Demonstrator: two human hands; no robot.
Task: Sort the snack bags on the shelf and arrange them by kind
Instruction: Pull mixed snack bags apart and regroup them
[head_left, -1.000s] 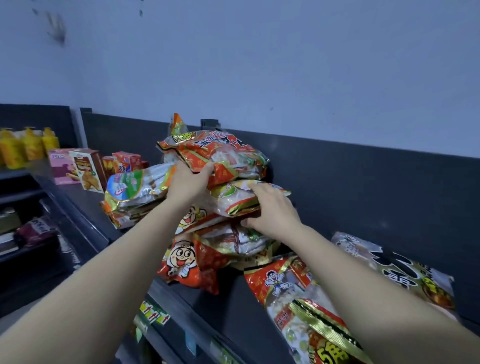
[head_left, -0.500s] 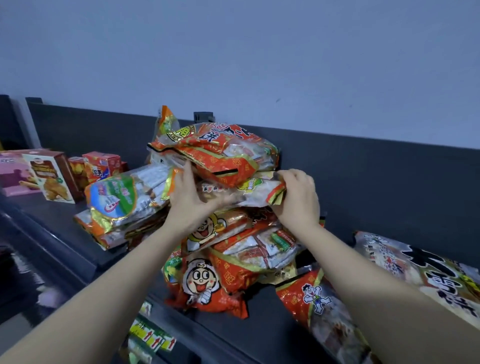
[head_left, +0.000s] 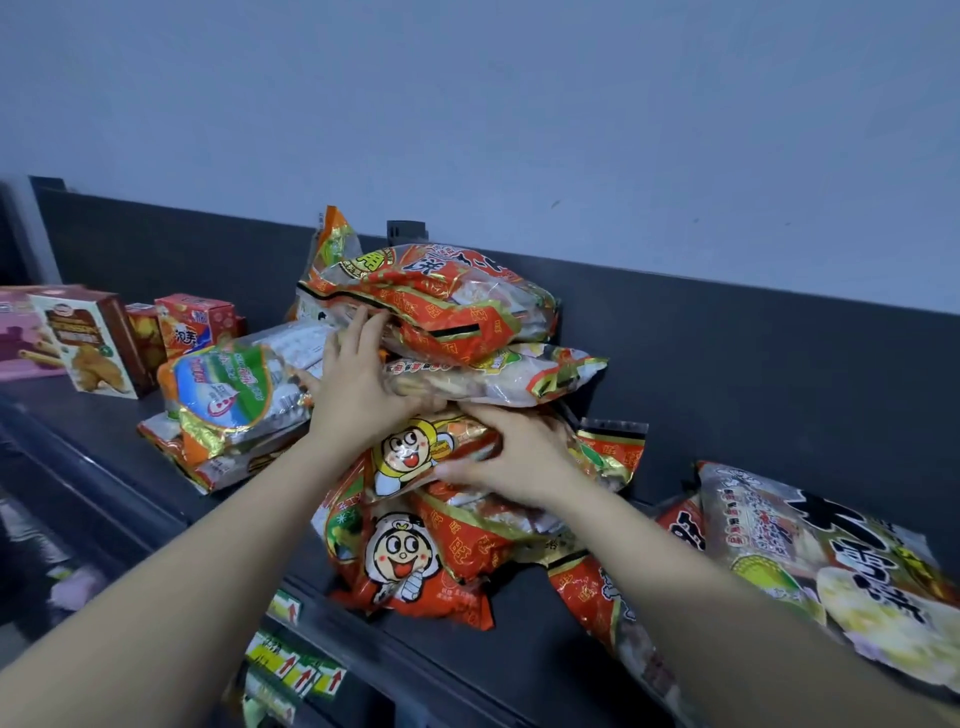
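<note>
Nearest me, R hand (head_left: 511, 457) lies flat, fingers spread, on the cartoon-face bag (head_left: 415, 452) mid-pile on the dark shelf (head_left: 104, 447). L hand (head_left: 358, 384), fingers open, presses the pale bag (head_left: 498, 374) under the top red bag (head_left: 436, 301). Snack boxes (head_left: 93, 343) stand far left.

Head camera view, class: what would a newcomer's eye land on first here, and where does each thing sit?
First, the leaning pile of red and orange snack bags mid-shelf, cartoon faces on the lower ones. Both hands work in it: the left hand pressed against the upper bags, the right hand flat on a cartoon-face bag. Further off, a large pale rice-cracker bag lies at right, and small snack boxes stand at left.
</note>
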